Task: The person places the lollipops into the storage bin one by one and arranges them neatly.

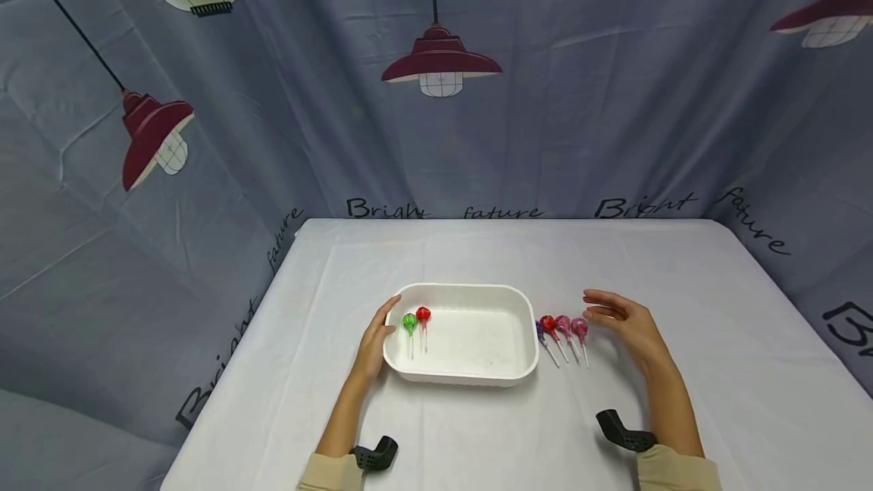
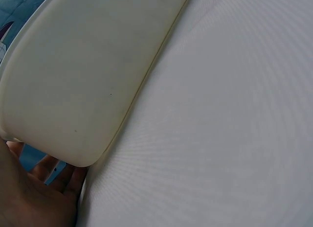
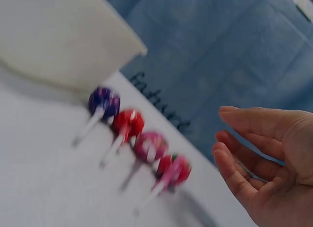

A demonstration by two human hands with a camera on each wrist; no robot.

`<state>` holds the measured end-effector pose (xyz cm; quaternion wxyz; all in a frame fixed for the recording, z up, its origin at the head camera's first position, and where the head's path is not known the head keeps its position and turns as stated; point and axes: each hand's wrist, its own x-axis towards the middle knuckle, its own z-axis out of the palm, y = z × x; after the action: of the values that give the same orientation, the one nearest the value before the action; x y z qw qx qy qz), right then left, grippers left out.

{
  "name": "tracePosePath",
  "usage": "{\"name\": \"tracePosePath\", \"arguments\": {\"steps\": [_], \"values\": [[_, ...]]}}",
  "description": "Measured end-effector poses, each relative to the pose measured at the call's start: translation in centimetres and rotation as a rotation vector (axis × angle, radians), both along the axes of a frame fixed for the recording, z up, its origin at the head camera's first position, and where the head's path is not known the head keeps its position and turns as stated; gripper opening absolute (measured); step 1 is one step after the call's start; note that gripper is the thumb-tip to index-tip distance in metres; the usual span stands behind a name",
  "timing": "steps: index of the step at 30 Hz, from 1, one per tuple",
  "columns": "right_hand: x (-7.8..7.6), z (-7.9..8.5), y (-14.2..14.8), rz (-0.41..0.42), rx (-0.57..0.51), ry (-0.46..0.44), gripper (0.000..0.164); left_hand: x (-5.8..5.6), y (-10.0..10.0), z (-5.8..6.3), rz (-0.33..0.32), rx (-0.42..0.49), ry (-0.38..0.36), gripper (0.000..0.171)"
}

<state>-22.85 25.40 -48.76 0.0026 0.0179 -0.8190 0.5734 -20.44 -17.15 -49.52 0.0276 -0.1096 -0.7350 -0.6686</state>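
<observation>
A white rectangular tray point(image 1: 470, 379) stands on the table with a green lollipop point(image 1: 409, 322) and a red lollipop point(image 1: 423, 314) lying inside at its left. My left hand point(image 1: 371, 345) rests against the tray's left end, fingers extended along the outer wall and thumb by the rim. In the left wrist view its fingers point(image 2: 68, 180) touch the tray's end wall point(image 2: 78, 90). Several wrapped lollipops lie in a row right of the tray: purple point(image 3: 104, 102), red point(image 3: 128, 123), pink point(image 3: 150, 146) and pink-red point(image 3: 174, 170). Beside the row, my right hand point(image 1: 627, 328) hovers with loosely bent fingers, holding nothing.
A white cloth point(image 1: 518, 256) covers the table. Behind it hangs a grey-blue curtain point(image 1: 320, 97) printed with lamps and lettering. Black mounts point(image 1: 375, 453) sit on both wrists. The purple lollipop lies close against the tray's right side.
</observation>
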Motion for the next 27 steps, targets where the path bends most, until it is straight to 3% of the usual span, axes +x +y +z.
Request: {"name": "tracePosePath", "arguments": {"steps": [3, 13, 27], "values": [[0.7, 0.1, 0.2, 0.023, 0.017, -0.025, 0.058, 0.0, 0.0, 0.0, 0.005, 0.001, 0.002, 0.054], [0.5, -2.3, 0.6, 0.045, -0.016, -0.086, 0.059, -0.2, 0.0, -0.2, -0.013, 0.004, 0.004, 0.055], [0.3, -2.7, -0.2, 0.006, 0.113, -0.091, 0.059, 0.0, -0.1, -0.1, -0.004, 0.013, -0.016, 0.054]]}}
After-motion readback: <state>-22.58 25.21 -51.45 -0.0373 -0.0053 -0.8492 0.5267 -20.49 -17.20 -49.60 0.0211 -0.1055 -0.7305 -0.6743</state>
